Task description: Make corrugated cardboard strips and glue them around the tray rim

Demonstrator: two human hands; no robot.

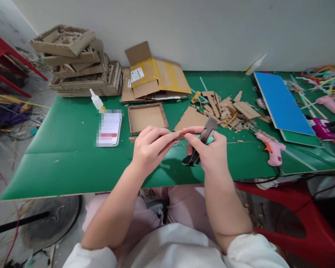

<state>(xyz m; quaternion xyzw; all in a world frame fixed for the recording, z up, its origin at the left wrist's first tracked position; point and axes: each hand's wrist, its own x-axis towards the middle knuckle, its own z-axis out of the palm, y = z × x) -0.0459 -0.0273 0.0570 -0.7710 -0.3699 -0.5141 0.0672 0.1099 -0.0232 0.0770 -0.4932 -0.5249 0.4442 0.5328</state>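
Between my left hand [152, 147] and my right hand [209, 147], a small strip of brown cardboard [180, 137] is pinched at the fingertips, mostly hidden by them. Tucked in my right palm is a grey, black and teal hand tool [194, 158], its exact kind partly covered by the fingers. Just beyond my left hand lies a shallow cardboard tray [147, 118] with corrugated edge walls. A flat cardboard piece [192, 121] rests behind my fingertips.
Cardboard scraps [226, 108] are heaped behind my right hand. A pink glue gun [272, 149] and blue board [283, 102] lie rightward. Leftward are a phone [109, 128], a glue bottle [97, 100] and stacked cardboard trays [80, 87]. A flattened yellow-taped box [163, 76] sits behind.
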